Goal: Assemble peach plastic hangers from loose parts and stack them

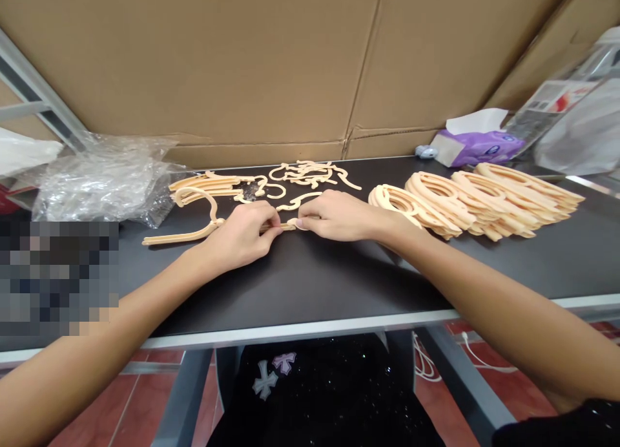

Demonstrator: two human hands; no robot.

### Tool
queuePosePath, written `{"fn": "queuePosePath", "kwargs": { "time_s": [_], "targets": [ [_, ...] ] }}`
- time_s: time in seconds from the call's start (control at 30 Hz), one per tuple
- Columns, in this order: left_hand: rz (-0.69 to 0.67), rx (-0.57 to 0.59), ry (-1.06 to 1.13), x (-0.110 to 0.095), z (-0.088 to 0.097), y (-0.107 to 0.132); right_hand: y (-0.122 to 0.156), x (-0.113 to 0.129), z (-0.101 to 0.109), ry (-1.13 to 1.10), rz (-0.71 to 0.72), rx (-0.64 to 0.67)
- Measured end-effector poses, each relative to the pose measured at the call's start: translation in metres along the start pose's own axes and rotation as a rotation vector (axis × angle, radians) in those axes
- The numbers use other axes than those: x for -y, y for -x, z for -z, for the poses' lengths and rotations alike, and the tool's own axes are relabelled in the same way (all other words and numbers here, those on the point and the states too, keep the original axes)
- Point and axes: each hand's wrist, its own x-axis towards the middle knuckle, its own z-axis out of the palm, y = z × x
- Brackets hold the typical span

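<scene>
Over the middle of the dark table (290,292), my left hand (247,234) pinches a narrow beige plastic hanger arm (265,228). My right hand (336,214) has its fingertips closed on the rounded end (291,223) of the same hanger piece. How the parts join there is partly hidden by my fingers. Left of my left hand lies a beige hanger (179,238) with a curved hook and a straight arm. Loose beige hooks (310,172) lie in a heap behind my hands, beside a bundle of straight hanger arms (208,184).
Stacked folded beige hangers (436,201) overlap on the right. Crumpled clear plastic bags (106,182) lie at the left. A purple tissue pack (484,146) stands at the back right, near a large clear bag (576,117). Cardboard (232,59) walls the back.
</scene>
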Motion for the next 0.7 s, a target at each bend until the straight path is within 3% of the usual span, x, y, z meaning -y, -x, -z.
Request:
{"fn": "queuePosePath", "kwargs": {
  "time_s": [0.27,0.7],
  "targets": [
    [-0.002,0.006,0.003,-0.0014,-0.0002,-0.0004,0.0003,-0.0045,-0.0014,0.007,0.018,-0.048],
    [0.024,0.020,0.010,-0.0018,-0.0017,-0.0019,0.0002,-0.0065,0.0017,-0.027,0.027,-0.011]
  ]
}}
